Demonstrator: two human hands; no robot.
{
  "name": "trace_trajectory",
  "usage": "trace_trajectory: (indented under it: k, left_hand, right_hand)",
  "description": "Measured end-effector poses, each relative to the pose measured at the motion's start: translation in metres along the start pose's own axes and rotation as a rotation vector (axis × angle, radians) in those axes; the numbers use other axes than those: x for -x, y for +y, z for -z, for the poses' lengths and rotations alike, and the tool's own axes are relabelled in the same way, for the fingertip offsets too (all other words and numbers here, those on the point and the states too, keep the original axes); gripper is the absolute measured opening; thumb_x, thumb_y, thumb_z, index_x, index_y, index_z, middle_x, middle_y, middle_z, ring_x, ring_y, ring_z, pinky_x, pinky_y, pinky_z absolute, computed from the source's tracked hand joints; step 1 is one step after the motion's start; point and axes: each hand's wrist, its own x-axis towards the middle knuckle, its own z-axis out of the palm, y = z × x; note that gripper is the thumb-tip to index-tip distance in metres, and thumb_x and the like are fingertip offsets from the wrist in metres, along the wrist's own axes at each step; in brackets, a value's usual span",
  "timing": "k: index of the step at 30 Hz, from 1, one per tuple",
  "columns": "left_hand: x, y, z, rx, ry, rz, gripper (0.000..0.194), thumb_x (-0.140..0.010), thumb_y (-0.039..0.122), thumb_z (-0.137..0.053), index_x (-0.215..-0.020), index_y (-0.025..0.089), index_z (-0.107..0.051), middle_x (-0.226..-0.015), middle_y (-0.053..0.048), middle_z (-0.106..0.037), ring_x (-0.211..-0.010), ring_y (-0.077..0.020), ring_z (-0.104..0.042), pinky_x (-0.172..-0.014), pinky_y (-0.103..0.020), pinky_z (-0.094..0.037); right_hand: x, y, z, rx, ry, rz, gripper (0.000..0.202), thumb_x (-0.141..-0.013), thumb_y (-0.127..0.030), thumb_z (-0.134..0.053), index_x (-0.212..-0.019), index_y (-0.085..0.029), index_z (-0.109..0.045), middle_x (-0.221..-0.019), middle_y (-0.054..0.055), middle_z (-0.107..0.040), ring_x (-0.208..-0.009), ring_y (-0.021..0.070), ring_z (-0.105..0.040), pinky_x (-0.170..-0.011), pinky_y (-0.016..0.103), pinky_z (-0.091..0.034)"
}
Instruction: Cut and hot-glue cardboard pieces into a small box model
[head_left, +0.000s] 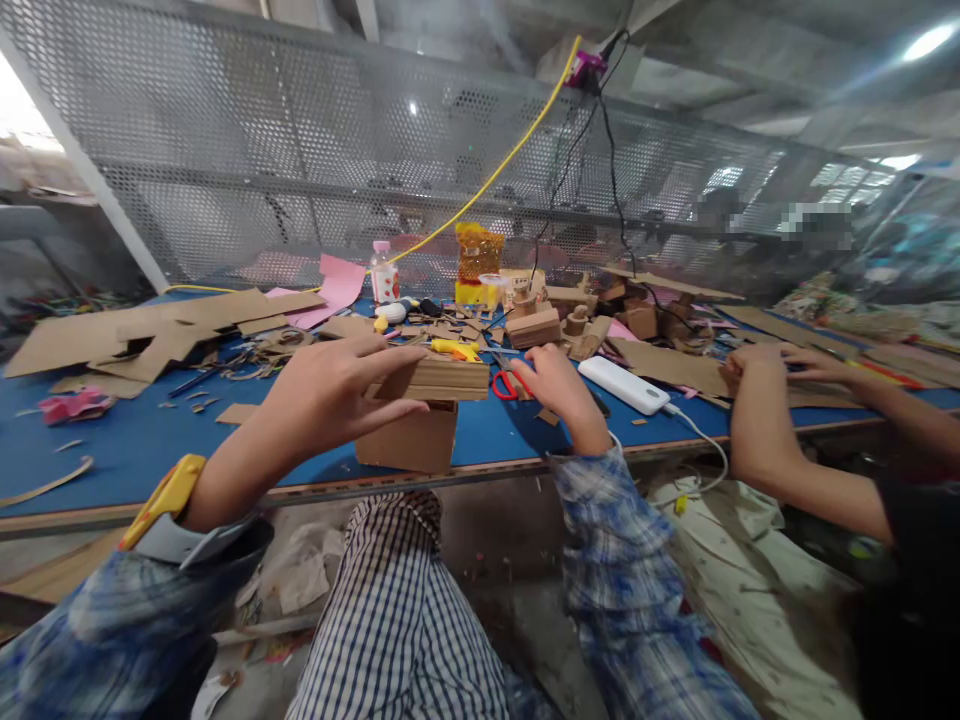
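A small brown cardboard box stands at the table's front edge, with a layered corrugated cardboard piece across its top. My left hand grips the left end of that top piece, thumb along the front and fingers over the upper side. Just behind the piece lies a yellow glue gun, partly hidden. To the right of the box, red-handled scissors rest on the blue table top. My right hand has its fingers curled at the scissors' handles, one loop showing beside them and the rest covered.
Cardboard sheets and pink paper lie at left. A bottle and cardboard scraps stand behind. A white power bank with a cable lies right of my right hand. Another person's hands work at far right.
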Motion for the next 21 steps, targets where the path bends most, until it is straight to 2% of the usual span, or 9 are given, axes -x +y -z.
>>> trace_trajectory:
  k: [2,4,8,11,15,18,21]
  left_hand:
    - [0.001,0.000,-0.004,0.091,0.019,0.016,0.042,-0.086,0.051,-0.070,-0.119,0.025,-0.073,-0.090,-0.006,-0.071,-0.070,-0.0167,-0.059,-0.062,-0.026,-0.039]
    - [0.000,0.003,-0.006,0.169,0.025,0.038,0.042,-0.086,0.052,-0.070,-0.118,0.024,-0.073,-0.084,-0.005,-0.069,-0.069,-0.0162,-0.058,-0.063,-0.026,-0.038]
    - [-0.002,0.008,-0.008,0.200,0.016,0.076,0.043,-0.085,0.050,-0.072,-0.118,0.023,-0.074,-0.082,-0.004,-0.068,-0.068,-0.0160,-0.056,-0.062,-0.025,-0.036]
    - [-0.003,0.011,-0.008,0.179,0.000,0.085,0.044,-0.084,0.050,-0.073,-0.119,0.023,-0.074,-0.084,-0.005,-0.069,-0.068,-0.0162,-0.055,-0.063,-0.026,-0.036]
    - [-0.004,0.010,-0.011,0.168,0.008,0.079,0.042,-0.085,0.048,-0.073,-0.120,0.023,-0.074,-0.089,-0.005,-0.069,-0.071,-0.0165,-0.057,-0.062,-0.025,-0.037]
    - [-0.002,0.008,-0.013,0.191,0.003,0.024,0.040,-0.087,0.046,-0.072,-0.119,0.023,-0.073,-0.094,-0.007,-0.070,-0.077,-0.0177,-0.060,-0.065,-0.025,-0.040]
    - [0.002,0.006,-0.016,0.227,-0.067,-0.011,0.040,-0.086,0.045,-0.073,-0.119,0.021,-0.073,-0.094,-0.007,-0.073,-0.078,-0.0177,-0.064,-0.067,-0.025,-0.043]
  right_hand:
    - [-0.008,0.009,-0.014,0.184,-0.211,-0.054,0.036,-0.100,-0.031,-0.045,-0.103,-0.006,-0.071,-0.113,0.024,-0.068,-0.107,0.0291,-0.065,-0.093,0.035,-0.045]
    - [-0.010,0.009,-0.025,0.266,-0.285,-0.058,0.037,-0.100,-0.029,-0.044,-0.116,-0.007,-0.070,-0.121,0.026,-0.067,-0.113,0.0319,-0.064,-0.094,0.037,-0.046]
    - [-0.012,-0.002,-0.034,0.327,-0.250,-0.064,0.039,-0.098,-0.026,-0.048,-0.126,-0.005,-0.066,-0.127,0.029,-0.064,-0.125,0.0368,-0.058,-0.098,0.041,-0.046]
    - [-0.021,-0.006,-0.034,0.313,-0.278,-0.054,0.035,-0.095,-0.015,-0.048,-0.123,-0.001,-0.067,-0.122,0.030,-0.068,-0.122,0.0330,-0.063,-0.099,0.037,-0.046]
    - [-0.036,-0.002,-0.034,0.266,-0.307,-0.103,0.032,-0.086,-0.013,-0.059,-0.115,-0.004,-0.070,-0.115,0.026,-0.072,-0.112,0.0310,-0.068,-0.087,0.031,-0.049]
    - [-0.040,0.009,-0.036,0.125,-0.275,-0.169,0.034,-0.077,-0.016,-0.069,-0.109,-0.003,-0.068,-0.110,0.023,-0.072,-0.101,0.0293,-0.071,-0.078,0.029,-0.050]
    - [-0.038,0.024,-0.040,-0.182,-0.132,-0.265,0.051,-0.071,-0.018,-0.076,-0.117,-0.006,-0.058,-0.109,0.019,-0.071,-0.091,0.0246,-0.070,-0.074,0.029,-0.052]
